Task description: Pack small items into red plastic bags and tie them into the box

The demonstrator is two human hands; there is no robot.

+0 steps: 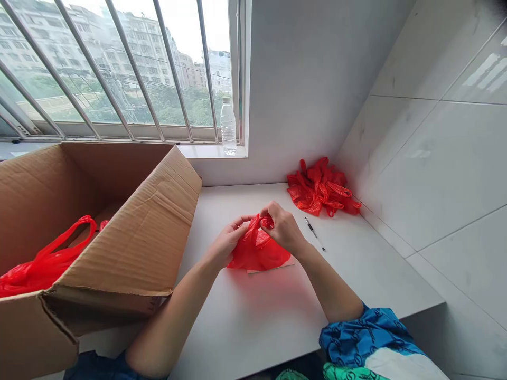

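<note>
A red plastic bag [259, 253] is held up between both hands over the white table, its lower part spread out below them. My left hand [234, 236] pinches the bag's upper left edge, fingers closed. The fingers of my right hand [280, 224] are bent around the bag's top on the other side. Under the bag, the corner of a flat, pale brown piece [283, 264] sticks out; the rest of it is hidden. A black-and-clear pen [314, 233] lies to the right of my right hand.
An open cardboard box [130, 243] stands at the left with a red bag [47, 264] inside. A heap of red plastic bags [322, 187] lies at the back right against the tiled wall [447, 174]. On the windowsill stands a clear plastic bottle [228, 126], beside the barred window.
</note>
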